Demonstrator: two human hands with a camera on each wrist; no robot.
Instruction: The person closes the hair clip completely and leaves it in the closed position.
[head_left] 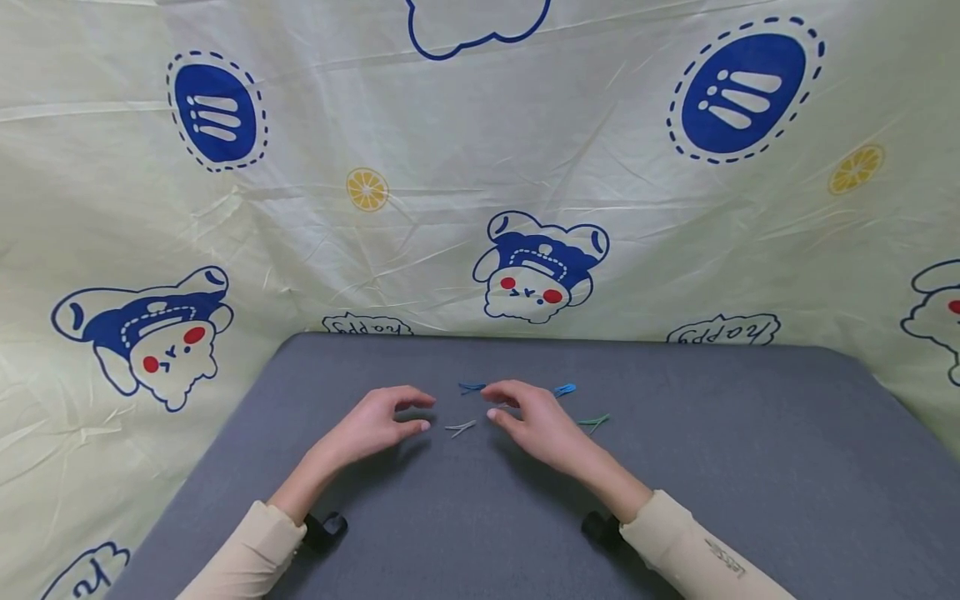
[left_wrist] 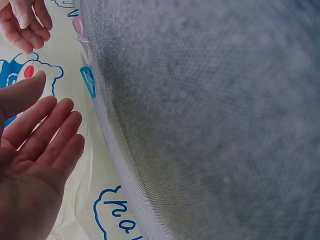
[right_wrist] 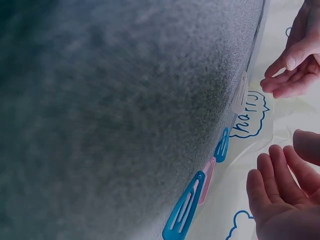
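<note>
Several snap hair clips lie spread over the grey table. A white hair clip (head_left: pixel 461 428) sits between my two hands, with a dark blue hair clip (head_left: pixel 471 387) farther back. My left hand (head_left: pixel 378 422) hovers to the left of them, fingers relaxed and bent, holding nothing. My right hand (head_left: pixel 542 425) hovers on the other side, fingers loosely curved, palm facing the left one. Beyond its knuckles lies a bright blue hair clip (head_left: pixel 565 389), and to its right a green hair clip (head_left: pixel 595 422). A pink hair clip (right_wrist: pixel 207 180), mostly hidden by the right hand in the head view, shows in both wrist views.
The grey table (head_left: pixel 480 533) reaches back to a pale cloth backdrop (head_left: pixel 435 250) printed with blue cartoon figures and orange slices. A dark strap device (head_left: pixel 326 531) is on the left wrist and another (head_left: pixel 600 530) on the right, beside cream sleeves (head_left: pixel 251 546).
</note>
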